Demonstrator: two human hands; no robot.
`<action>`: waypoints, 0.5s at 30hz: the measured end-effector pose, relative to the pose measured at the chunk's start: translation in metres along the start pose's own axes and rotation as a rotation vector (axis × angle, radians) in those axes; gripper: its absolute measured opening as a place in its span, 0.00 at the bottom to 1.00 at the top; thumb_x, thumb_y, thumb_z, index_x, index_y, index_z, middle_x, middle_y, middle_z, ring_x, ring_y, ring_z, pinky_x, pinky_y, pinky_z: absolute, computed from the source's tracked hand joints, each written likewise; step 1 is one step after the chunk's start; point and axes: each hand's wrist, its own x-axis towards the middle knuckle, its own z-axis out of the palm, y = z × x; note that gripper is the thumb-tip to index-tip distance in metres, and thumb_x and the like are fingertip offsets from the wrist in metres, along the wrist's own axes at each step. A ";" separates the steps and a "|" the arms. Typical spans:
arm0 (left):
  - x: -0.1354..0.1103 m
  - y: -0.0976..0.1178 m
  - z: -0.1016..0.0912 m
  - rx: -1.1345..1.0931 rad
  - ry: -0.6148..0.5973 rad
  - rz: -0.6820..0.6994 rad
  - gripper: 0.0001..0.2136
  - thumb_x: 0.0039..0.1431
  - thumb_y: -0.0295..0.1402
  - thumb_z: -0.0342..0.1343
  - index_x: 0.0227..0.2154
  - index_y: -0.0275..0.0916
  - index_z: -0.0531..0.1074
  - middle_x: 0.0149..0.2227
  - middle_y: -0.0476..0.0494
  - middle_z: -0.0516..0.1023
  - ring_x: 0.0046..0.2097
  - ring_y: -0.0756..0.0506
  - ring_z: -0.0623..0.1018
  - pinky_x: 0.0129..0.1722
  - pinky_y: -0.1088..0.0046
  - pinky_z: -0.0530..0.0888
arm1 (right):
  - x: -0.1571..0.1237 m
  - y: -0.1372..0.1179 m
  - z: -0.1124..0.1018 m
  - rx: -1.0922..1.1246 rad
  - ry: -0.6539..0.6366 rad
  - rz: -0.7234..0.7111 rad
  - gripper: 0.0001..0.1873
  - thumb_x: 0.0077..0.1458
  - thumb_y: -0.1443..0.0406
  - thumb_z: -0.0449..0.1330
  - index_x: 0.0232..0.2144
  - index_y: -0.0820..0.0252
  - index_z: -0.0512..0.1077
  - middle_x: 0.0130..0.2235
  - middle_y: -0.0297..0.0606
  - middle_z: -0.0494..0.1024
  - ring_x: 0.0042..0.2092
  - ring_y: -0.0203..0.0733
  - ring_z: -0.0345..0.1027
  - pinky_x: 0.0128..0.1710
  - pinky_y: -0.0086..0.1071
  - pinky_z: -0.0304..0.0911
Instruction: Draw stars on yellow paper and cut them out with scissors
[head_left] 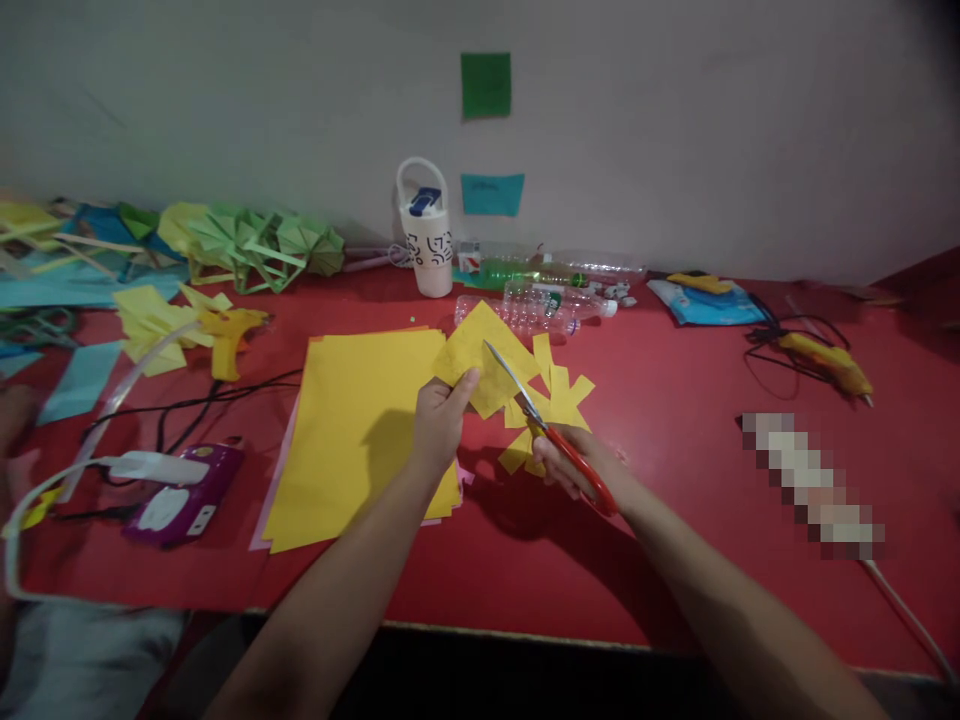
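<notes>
Pinched at its lower left edge by my left hand, a square of yellow paper is tilted up like a diamond. My right hand is closed round the red handles of a pair of scissors. The narrow metal blades lie across the front of the yellow paper and look closed or nearly so. Behind and below the scissors, cut yellow paper strips lie in a loose heap on the red table. Left of my left hand is a stack of yellow sheets, with pink paper showing beneath.
Plastic bottles and a white tumbler stand or lie near the wall. Yellow glue guns rest at left and right, with trailing cords. A purple power strip is at left; folded paper shapes sit behind it.
</notes>
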 end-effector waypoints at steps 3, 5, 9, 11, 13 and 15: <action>-0.001 0.001 0.001 -0.037 -0.056 0.025 0.15 0.50 0.47 0.67 0.31 0.40 0.79 0.27 0.47 0.83 0.37 0.41 0.83 0.32 0.69 0.79 | 0.002 0.004 0.002 0.034 0.013 -0.005 0.30 0.50 0.37 0.59 0.22 0.54 0.59 0.15 0.22 0.59 0.15 0.29 0.52 0.21 0.30 0.59; -0.001 0.003 0.002 -0.063 -0.066 0.024 0.14 0.50 0.46 0.67 0.31 0.41 0.79 0.27 0.47 0.83 0.37 0.41 0.83 0.32 0.68 0.79 | 0.003 0.006 0.002 0.044 0.026 0.001 0.30 0.49 0.37 0.60 0.22 0.54 0.58 0.14 0.21 0.58 0.14 0.29 0.51 0.22 0.31 0.62; -0.002 0.008 0.004 -0.092 -0.051 0.007 0.12 0.47 0.43 0.69 0.30 0.41 0.78 0.27 0.47 0.83 0.37 0.40 0.84 0.32 0.67 0.80 | 0.004 0.006 0.000 0.034 0.038 0.020 0.30 0.47 0.37 0.61 0.21 0.55 0.60 0.13 0.21 0.58 0.13 0.29 0.52 0.21 0.31 0.62; -0.002 0.010 0.004 -0.105 -0.040 -0.003 0.13 0.45 0.44 0.70 0.28 0.41 0.77 0.26 0.47 0.82 0.37 0.39 0.84 0.32 0.66 0.80 | 0.004 0.006 -0.001 0.031 0.037 0.025 0.31 0.46 0.37 0.62 0.21 0.55 0.60 0.13 0.21 0.58 0.13 0.29 0.52 0.21 0.31 0.62; -0.002 0.011 0.005 -0.111 -0.029 -0.013 0.13 0.44 0.44 0.70 0.27 0.41 0.77 0.26 0.46 0.82 0.37 0.39 0.84 0.32 0.66 0.80 | 0.005 0.006 -0.002 0.034 0.036 0.025 0.31 0.45 0.37 0.63 0.21 0.55 0.60 0.13 0.21 0.57 0.13 0.29 0.52 0.21 0.31 0.62; -0.002 0.012 0.004 -0.101 -0.028 -0.027 0.14 0.44 0.44 0.69 0.26 0.40 0.76 0.26 0.46 0.82 0.36 0.40 0.83 0.32 0.67 0.80 | 0.005 0.006 -0.002 0.035 0.035 0.030 0.31 0.45 0.37 0.63 0.21 0.55 0.60 0.13 0.22 0.59 0.14 0.30 0.53 0.19 0.30 0.58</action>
